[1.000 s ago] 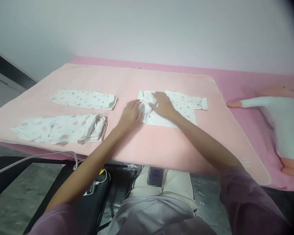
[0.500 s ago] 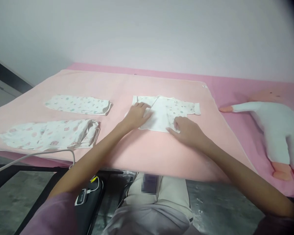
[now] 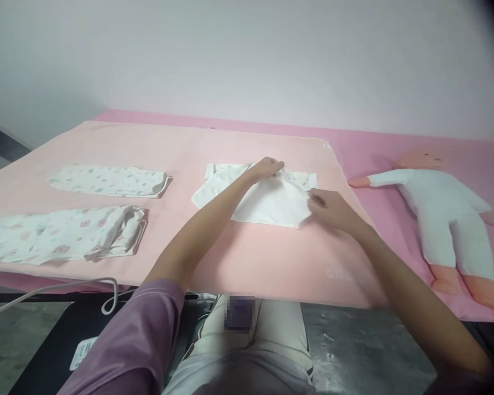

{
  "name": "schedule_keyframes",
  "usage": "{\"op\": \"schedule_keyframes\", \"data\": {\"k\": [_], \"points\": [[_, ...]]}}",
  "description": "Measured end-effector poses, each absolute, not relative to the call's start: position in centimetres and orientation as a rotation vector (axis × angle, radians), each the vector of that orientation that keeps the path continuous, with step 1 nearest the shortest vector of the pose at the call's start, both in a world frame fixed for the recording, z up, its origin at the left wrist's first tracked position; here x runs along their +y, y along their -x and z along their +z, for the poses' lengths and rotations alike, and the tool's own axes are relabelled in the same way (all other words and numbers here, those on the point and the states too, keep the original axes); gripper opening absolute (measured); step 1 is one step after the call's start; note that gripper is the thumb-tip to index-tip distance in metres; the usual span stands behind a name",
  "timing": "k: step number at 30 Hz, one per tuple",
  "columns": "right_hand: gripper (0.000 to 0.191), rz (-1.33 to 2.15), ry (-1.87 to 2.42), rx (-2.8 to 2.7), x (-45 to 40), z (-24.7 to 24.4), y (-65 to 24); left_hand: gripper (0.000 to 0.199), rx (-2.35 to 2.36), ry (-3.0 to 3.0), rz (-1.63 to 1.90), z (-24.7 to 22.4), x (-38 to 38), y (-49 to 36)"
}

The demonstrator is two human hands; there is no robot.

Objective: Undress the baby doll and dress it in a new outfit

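A small white garment (image 3: 267, 206) with patterned sleeves lies on the pink mat (image 3: 247, 258), its plain white front panel partly lifted. At the garment's top edge, my left hand (image 3: 267, 167) has its fingers closed on the cloth. My right hand (image 3: 327, 206) pinches the panel's right edge and is a little blurred. To the left lie two folded printed garments, one with green marks (image 3: 111, 180) farther back and one with pink figures (image 3: 66, 233) nearer me.
A doll in white (image 3: 432, 203) lies on the darker pink cover at the right. Near the front left edge runs a white cable (image 3: 82, 281). Behind the table stands a pale wall (image 3: 247, 66).
My left hand has moved right and away from me to the garment's top. The white panel now spreads over the patterned part, lifted at its right. The view has shifted slightly right.
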State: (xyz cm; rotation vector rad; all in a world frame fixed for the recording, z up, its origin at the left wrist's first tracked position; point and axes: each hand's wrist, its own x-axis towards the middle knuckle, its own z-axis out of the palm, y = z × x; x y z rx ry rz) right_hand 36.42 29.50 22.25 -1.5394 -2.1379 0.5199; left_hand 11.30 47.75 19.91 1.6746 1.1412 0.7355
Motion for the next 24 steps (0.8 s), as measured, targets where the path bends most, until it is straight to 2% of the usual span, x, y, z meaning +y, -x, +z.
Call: {"op": "schedule_keyframes", "data": {"k": [3,6,8,10,13,16,20,24], "points": [[0.032,0.438,1.797,-2.110,29.2,21.7,-41.6,0.030,0.970,-1.788,0.824,19.3,47.8,-12.0],[0.029,0.261,1.882,-2.049,28.9,20.4,-43.3,0.034,1.029,-2.177,0.753,18.2,48.1,-12.0],[0.037,0.140,1.753,-2.012,29.0,19.4,-42.2,0.041,1.081,-2.386,0.620,17.5,48.6,-12.0],[0.049,0.102,1.549,-2.085,29.4,18.4,-40.1,0.039,1.124,-2.478,0.546,17.0,49.3,-12.4],[0.061,0.220,1.287,-2.365,29.7,17.1,-37.3,0.032,1.228,-2.506,0.573,16.5,49.9,-13.7],[0.063,0.373,1.226,-2.511,29.3,16.2,-36.6,0.035,1.293,-2.545,0.619,16.7,49.7,-13.9],[0.064,0.349,1.356,-2.260,29.3,16.2,-38.1,0.043,1.364,-2.627,0.624,17.8,49.3,-8.5],[0.074,0.253,1.624,-1.872,33.0,17.2,-39.5,0.067,1.554,-2.439,0.396,19.9,50.2,2.6]]}}
